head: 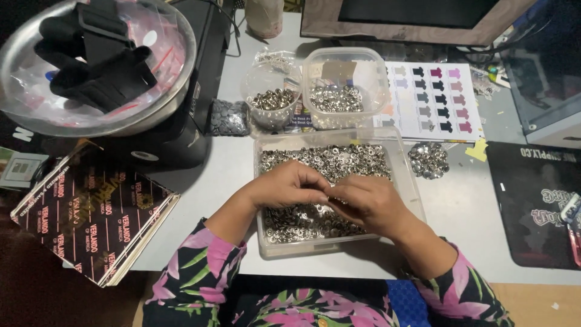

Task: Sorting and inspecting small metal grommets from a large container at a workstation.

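A clear plastic tray (407, 158) full of small silver metal rings lies on the white table in front of me. Over its near half my left hand (284, 184) and my right hand (366, 203) meet, fingertips pinched together around a small metal piece that the fingers mostly hide. Both forearms wear black sleeves with pink and green flowers. Behind the tray stand a round clear cup (272, 97) and a square clear tub (345, 82), each holding more silver rings.
A loose pile of silver rings (428, 160) lies right of the tray. A colour chart sheet (433, 100) sits behind it, a black mat (535, 200) at right. A metal bowl (97, 66) with black parts and a black printed box (91, 212) are at left.
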